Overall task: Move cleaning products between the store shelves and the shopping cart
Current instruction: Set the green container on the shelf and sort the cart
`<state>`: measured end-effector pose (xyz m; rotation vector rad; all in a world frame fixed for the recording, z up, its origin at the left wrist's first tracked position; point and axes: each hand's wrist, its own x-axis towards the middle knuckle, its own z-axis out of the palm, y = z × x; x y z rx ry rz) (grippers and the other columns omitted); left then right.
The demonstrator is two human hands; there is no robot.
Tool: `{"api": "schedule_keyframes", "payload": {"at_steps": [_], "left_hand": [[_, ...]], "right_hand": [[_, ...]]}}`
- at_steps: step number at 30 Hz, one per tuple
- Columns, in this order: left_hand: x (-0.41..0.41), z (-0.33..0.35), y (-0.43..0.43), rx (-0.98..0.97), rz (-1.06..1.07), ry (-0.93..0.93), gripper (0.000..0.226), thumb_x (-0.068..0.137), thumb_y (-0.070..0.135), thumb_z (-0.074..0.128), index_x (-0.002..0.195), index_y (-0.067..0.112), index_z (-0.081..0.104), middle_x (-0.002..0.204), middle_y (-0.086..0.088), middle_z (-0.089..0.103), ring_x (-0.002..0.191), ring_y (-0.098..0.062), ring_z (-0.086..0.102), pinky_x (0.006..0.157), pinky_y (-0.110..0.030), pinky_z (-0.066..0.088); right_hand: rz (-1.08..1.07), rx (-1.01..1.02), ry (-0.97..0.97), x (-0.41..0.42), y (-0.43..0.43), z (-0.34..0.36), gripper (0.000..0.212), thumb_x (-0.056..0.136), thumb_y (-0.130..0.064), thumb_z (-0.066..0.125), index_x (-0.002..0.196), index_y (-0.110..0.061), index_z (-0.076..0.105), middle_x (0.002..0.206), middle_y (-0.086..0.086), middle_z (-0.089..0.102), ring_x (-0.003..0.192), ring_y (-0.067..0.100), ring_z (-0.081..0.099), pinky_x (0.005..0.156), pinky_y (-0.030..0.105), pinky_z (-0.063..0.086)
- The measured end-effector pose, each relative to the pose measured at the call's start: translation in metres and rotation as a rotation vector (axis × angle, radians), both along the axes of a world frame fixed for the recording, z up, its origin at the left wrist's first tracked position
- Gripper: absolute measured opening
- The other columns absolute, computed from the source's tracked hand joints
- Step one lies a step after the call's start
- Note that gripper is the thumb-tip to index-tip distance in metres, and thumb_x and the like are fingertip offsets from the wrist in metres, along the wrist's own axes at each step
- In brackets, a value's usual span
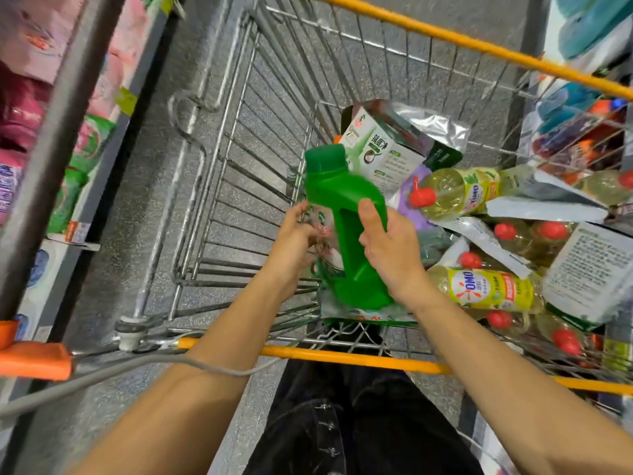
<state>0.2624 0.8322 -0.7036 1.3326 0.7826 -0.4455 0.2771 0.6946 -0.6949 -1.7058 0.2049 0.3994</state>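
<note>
Grey aisle floor (pixel 144 186); in the cart (pixel 359 358), left hand (pixel 296 241) and right hand (pixel 390 248) grip a green jug (pixel 337 197) beside yellow bottles (pixel 455 193).

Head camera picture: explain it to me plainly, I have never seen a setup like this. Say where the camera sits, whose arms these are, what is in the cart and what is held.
There is no machine here. A person wears one wide-angle camera on the head, looking down, so the two bare arms are that person's own. They stand at a wire shopping cart with an orange rim, with store shelves to the left. Both hands hold a green bottle over the cart: the right hand grips it at its handle, and the left hand holds its other side. In the cart's right part lie yellow bottles with red caps, a white and green box and some pouches.
</note>
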Motion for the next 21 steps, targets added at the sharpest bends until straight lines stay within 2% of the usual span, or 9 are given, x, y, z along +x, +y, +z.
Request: {"api": "schedule_keyframes", "payload": {"at_steps": [2, 3, 4, 7, 10, 13, 16, 18, 21], "left_hand": [[0.004, 0.012, -0.001, -0.001, 0.071, -0.074, 0.020, 0.102, 0.021, 0.039, 0.111, 0.030, 0.055, 0.100, 0.006, 0.064, 0.088, -0.007, 0.060, 0.073, -0.025, 0.047], [0.006, 0.016, -0.001, -0.010, 0.084, -0.117, 0.018, 0.102, 0.031, 0.040, 0.106, 0.028, 0.058, 0.100, 0.006, 0.065, 0.091, -0.009, 0.062, 0.077, -0.026, 0.046], [0.007, 0.020, -0.001, -0.013, 0.058, -0.161, 0.021, 0.099, 0.039, 0.046, 0.105, 0.024, 0.060, 0.103, 0.004, 0.067, 0.095, -0.011, 0.063, 0.081, -0.028, 0.047], [0.014, 0.038, 0.000, -0.041, -0.098, -0.187, 0.066, 0.077, 0.066, 0.063, 0.122, 0.018, 0.060, 0.118, 0.000, 0.069, 0.109, -0.016, 0.064, 0.095, -0.032, 0.049], [0.016, 0.067, -0.005, -0.119, -0.236, -0.200, 0.062, 0.073, 0.066, 0.065, 0.110, 0.016, 0.064, 0.099, 0.002, 0.075, 0.094, -0.013, 0.070, 0.087, -0.029, 0.053], [0.011, 0.098, -0.015, -0.152, -0.238, -0.239, 0.074, 0.068, 0.064, 0.067, 0.122, 0.014, 0.062, 0.108, -0.005, 0.073, 0.095, -0.018, 0.070, 0.087, -0.033, 0.056], [0.000, 0.131, -0.028, -0.161, -0.264, -0.294, 0.072, 0.069, 0.065, 0.068, 0.120, 0.015, 0.065, 0.105, -0.006, 0.074, 0.095, -0.023, 0.071, 0.083, -0.036, 0.057], [-0.008, 0.153, -0.036, -0.153, -0.252, -0.353, 0.064, 0.075, 0.061, 0.069, 0.117, 0.014, 0.066, 0.102, -0.006, 0.074, 0.094, -0.023, 0.071, 0.081, -0.035, 0.057], [-0.021, 0.178, -0.049, -0.135, -0.227, -0.414, 0.056, 0.076, 0.060, 0.069, 0.110, 0.016, 0.070, 0.100, -0.005, 0.075, 0.093, -0.024, 0.072, 0.084, -0.040, 0.055]], "right_hand": [[-0.067, 0.083, 0.077, 0.010, -0.009, 0.022, 0.037, 0.098, -0.044, 0.048, 0.070, -0.020, 0.045, 0.050, -0.010, 0.037, 0.041, 0.006, 0.033, 0.040, 0.022, 0.023], [-0.091, 0.102, 0.106, 0.014, -0.013, 0.035, 0.038, 0.097, -0.045, 0.048, 0.072, -0.017, 0.045, 0.051, -0.005, 0.037, 0.040, 0.006, 0.031, 0.039, 0.023, 0.019], [-0.103, 0.139, 0.114, 0.015, -0.016, 0.049, 0.040, 0.093, -0.049, 0.049, 0.071, -0.016, 0.043, 0.053, 0.000, 0.035, 0.040, 0.008, 0.029, 0.041, 0.027, 0.017], [-0.102, 0.290, 0.108, 0.015, -0.027, 0.090, 0.047, 0.076, -0.061, 0.049, 0.068, -0.015, 0.041, 0.051, 0.002, 0.032, 0.039, 0.011, 0.025, 0.045, 0.032, 0.014], [-0.102, 0.385, 0.153, 0.009, -0.036, 0.123, 0.053, 0.069, -0.068, 0.050, 0.065, -0.017, 0.038, 0.048, -0.002, 0.032, 0.036, 0.013, 0.023, 0.049, 0.032, 0.015], [-0.160, 0.439, 0.160, -0.001, -0.045, 0.151, 0.053, 0.069, -0.069, 0.051, 0.065, -0.017, 0.039, 0.048, -0.001, 0.032, 0.034, 0.012, 0.023, 0.047, 0.027, 0.022], [-0.267, 0.433, 0.035, -0.018, -0.053, 0.173, 0.048, 0.080, -0.060, 0.048, 0.077, -0.012, 0.044, 0.049, 0.002, 0.036, 0.033, 0.012, 0.027, 0.043, 0.022, 0.024], [-0.311, 0.383, -0.111, -0.032, -0.061, 0.179, 0.042, 0.089, -0.052, 0.050, 0.089, -0.010, 0.045, 0.053, 0.002, 0.046, 0.037, 0.013, 0.037, 0.042, 0.023, 0.034], [-0.316, 0.160, -0.270, -0.063, -0.076, 0.185, 0.022, 0.094, -0.042, 0.056, 0.108, -0.026, 0.057, 0.077, -0.005, 0.065, 0.065, 0.014, 0.058, 0.065, 0.036, 0.049]]}}
